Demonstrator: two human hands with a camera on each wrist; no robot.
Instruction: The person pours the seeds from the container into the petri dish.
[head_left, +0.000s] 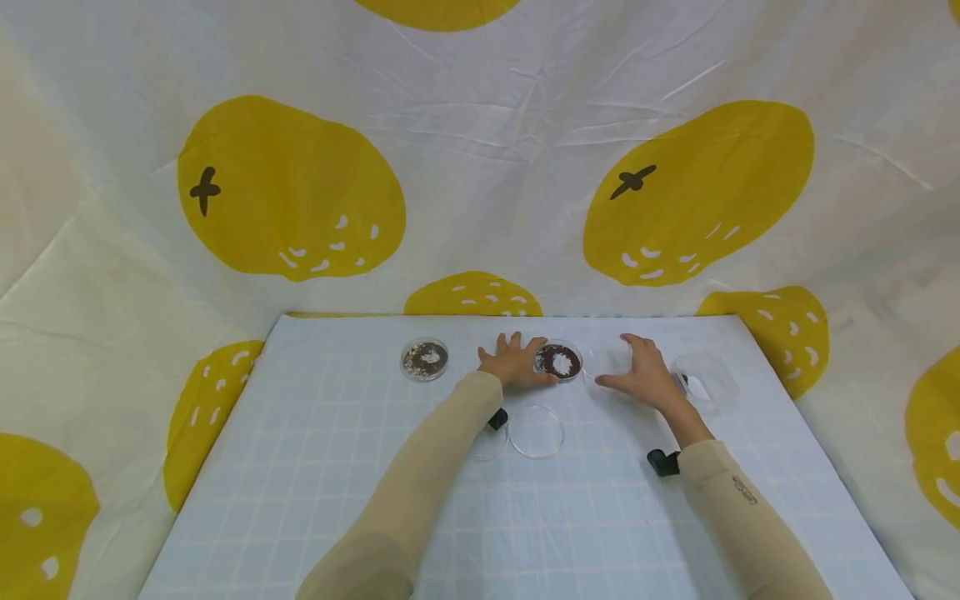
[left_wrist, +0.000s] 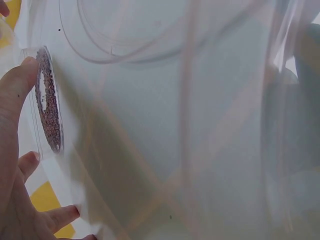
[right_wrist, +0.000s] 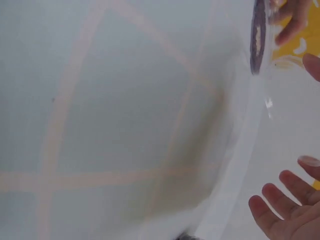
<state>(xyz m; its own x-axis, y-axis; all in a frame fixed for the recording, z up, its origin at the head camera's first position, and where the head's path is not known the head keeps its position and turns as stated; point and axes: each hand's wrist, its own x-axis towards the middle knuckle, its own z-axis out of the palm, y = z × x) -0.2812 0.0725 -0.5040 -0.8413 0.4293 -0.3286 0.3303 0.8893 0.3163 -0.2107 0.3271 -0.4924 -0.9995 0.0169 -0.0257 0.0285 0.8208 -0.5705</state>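
Observation:
My left hand (head_left: 512,365) spans the edge of a round petri dish (head_left: 561,361) filled with dark granules and a white patch in the middle. In the left wrist view, the thumb and a finger grip opposite sides of this dish (left_wrist: 50,115); the other fingers are spread. To its right, my right hand (head_left: 647,375) has its fingers and thumb apart in a wide curve, with nothing held between them. A faint transparent item (head_left: 600,357) lies between the dish and the right hand. Spread fingertips of the right hand (right_wrist: 292,212) show in the right wrist view.
Left of the left hand stands another petri dish (head_left: 424,360) with brown and white contents. Nearer me lie two clear round dish parts, one a thin ring (head_left: 537,457), the other partly behind the left wrist. A clear plastic box (head_left: 716,375) sits at the right.

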